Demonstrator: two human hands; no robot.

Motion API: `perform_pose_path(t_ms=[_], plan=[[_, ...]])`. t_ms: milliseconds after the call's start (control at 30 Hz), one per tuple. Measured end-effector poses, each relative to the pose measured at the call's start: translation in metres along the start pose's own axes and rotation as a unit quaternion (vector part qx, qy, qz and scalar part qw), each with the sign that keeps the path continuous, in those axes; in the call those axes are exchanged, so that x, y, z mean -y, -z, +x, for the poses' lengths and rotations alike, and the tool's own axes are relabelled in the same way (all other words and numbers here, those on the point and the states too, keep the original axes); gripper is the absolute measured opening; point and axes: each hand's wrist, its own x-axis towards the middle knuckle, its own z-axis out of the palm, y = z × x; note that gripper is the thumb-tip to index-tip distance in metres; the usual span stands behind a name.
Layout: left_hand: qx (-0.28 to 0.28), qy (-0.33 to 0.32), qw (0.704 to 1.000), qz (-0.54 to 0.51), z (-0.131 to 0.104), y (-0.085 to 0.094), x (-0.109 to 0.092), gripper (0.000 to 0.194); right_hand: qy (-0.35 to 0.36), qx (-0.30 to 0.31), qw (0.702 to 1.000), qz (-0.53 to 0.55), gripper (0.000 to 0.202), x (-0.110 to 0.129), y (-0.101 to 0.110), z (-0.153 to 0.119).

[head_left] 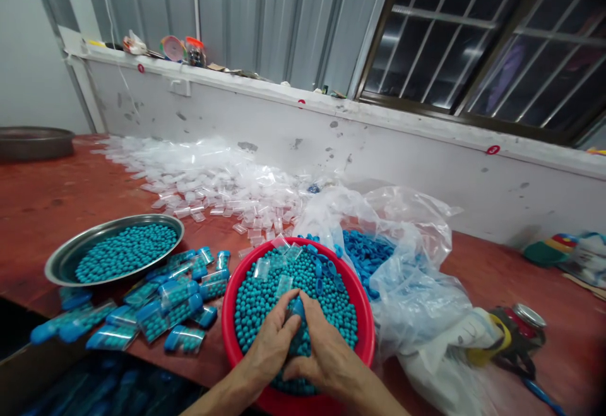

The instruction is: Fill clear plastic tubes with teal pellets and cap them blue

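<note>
Over a red basin [228,315] of small teal balls [255,321], both hands close around a small clear container with a blue cap [297,307], mostly hidden by the fingers. My left hand [269,337] pinches it with the thumb against the cap. My right hand [326,346] curls round its other side, fingertips meeting those of the left. On the balls lie several clear empty containers [262,269] and loose blue caps [326,267]. Left of the basin, filled blue-capped containers [168,305] are heaped on the red table.
A metal dish [57,267] of teal balls stands at left. Behind is a wide pile of clear empty containers [213,176]. Right of the basin, a plastic bag [416,283] holds blue caps [367,252]. A jar [525,321] lies farther right; a box [95,384] sits below the table edge.
</note>
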Motion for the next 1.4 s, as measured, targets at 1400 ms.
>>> perform_pose_path(t_ms=[1400], plan=[[-0.124, -0.151, 0.877, 0.440, -0.006, 0.066, -0.007, 0.030, 0.051, 0.020, 0.912, -0.407, 0.043, -0.027, 0.007, 0.074]])
